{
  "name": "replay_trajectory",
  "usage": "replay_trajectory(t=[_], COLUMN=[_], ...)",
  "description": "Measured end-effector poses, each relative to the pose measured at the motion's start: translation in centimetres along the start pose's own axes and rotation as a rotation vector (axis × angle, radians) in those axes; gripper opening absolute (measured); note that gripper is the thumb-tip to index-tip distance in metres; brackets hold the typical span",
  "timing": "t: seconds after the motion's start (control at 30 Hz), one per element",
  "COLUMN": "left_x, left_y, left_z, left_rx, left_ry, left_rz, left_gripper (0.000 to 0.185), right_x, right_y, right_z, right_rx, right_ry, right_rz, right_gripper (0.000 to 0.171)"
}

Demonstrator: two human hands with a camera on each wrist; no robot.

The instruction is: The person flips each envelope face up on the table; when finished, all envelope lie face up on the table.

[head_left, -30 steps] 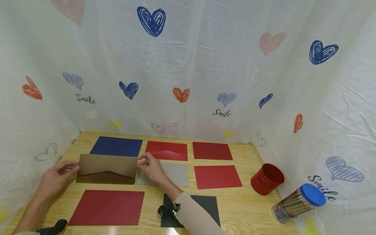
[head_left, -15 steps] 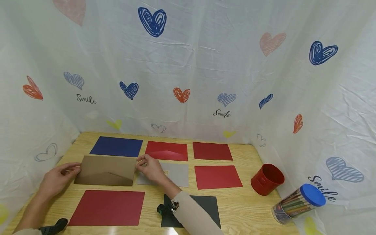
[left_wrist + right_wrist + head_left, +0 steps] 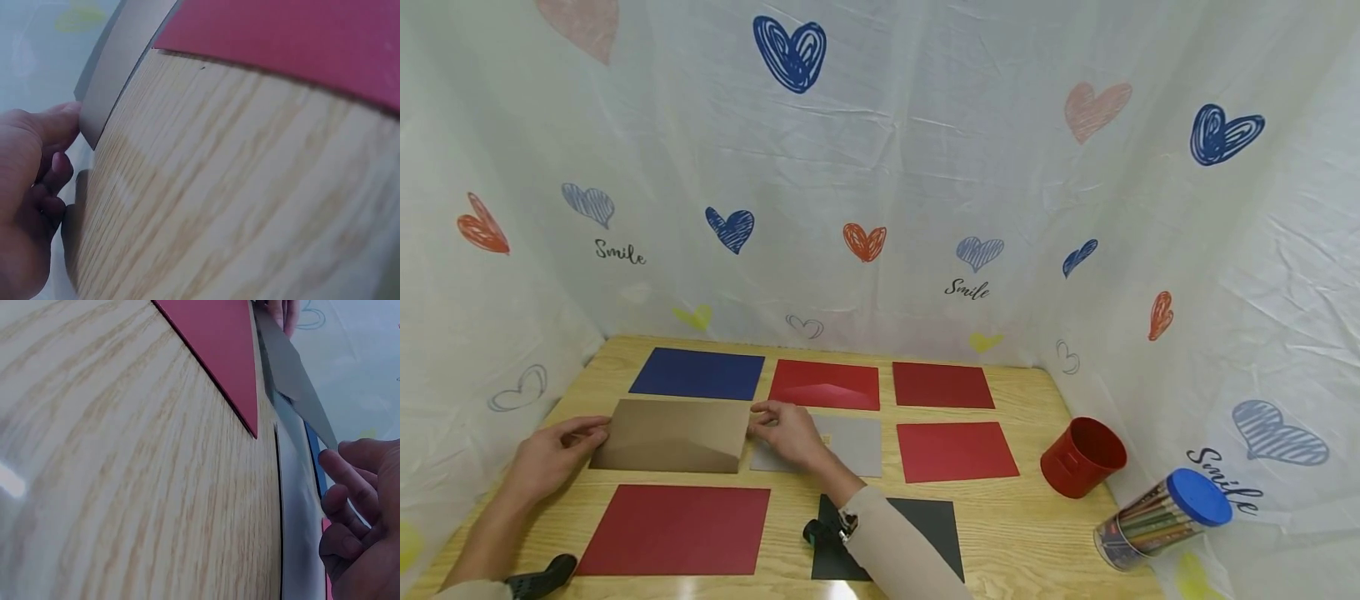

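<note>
Envelope [image 3: 672, 436] now nearly flat on worktop [image 3: 1037, 517], lowered since a second ago; I see left hand [image 3: 550, 457] pinching its left edge, right hand [image 3: 790, 433] fingers gripping right edge. I judge placement between blue card [image 3: 698, 374] and red sheet [image 3: 676, 530] nearly finished.

Readable only on the white heart-print curtain [image 3: 880, 167] behind the worktop [image 3: 1022, 517]: the word "Smile" in black script, three times. Once at the left [image 3: 619, 252], just below a pale blue scribbled heart [image 3: 587, 203] and left of a dark blue heart [image 3: 729, 228]. Once near the middle [image 3: 966, 288], just under another pale blue heart [image 3: 976, 251] and right of an orange heart [image 3: 863, 242]. Once at the far right [image 3: 1221, 477], partly cut off by the blue-lidded pencil tub [image 3: 1161, 518], below a large pale blue heart [image 3: 1277, 433]. Nothing legible on the coloured envelopes, the red cup [image 3: 1082, 457] or the pencil tub; nothing to read in either wrist view.
</note>
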State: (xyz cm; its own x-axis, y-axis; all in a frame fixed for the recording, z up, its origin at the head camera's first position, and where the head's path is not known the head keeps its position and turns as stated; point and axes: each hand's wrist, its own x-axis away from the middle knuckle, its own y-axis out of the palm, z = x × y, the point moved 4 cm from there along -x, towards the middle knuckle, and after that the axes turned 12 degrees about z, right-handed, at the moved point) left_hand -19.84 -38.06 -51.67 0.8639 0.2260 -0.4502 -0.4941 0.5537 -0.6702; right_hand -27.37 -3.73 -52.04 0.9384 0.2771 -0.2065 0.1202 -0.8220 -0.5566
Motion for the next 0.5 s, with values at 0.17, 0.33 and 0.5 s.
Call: replay_trajectory(t=[0.17,0.33,0.5], left_x=[0.11,0.12,0.05], left_y=[-0.13,-0.17,0.10], left_z=[-0.03,-0.10,-0.30], left_rx=[-0.047,-0.056,-0.070], left_ry=[-0.016,-0.026,-0.022], left_rz=[-0.021,-0.044,-0.063], left_gripper=[0.031,0.032,0.033], right_x=[0.28,0.37,0.39], right_y=[0.06,0.03,0.24], right_z=[0.02,0.10,0.39], right_rx=[-0.010,-0.019,-0.002], right_ry=[-0.008,-0.005,0.000], right_rz=[-0.029,-0.020,-0.017], right_gripper=[0.032,0.029,0.027])
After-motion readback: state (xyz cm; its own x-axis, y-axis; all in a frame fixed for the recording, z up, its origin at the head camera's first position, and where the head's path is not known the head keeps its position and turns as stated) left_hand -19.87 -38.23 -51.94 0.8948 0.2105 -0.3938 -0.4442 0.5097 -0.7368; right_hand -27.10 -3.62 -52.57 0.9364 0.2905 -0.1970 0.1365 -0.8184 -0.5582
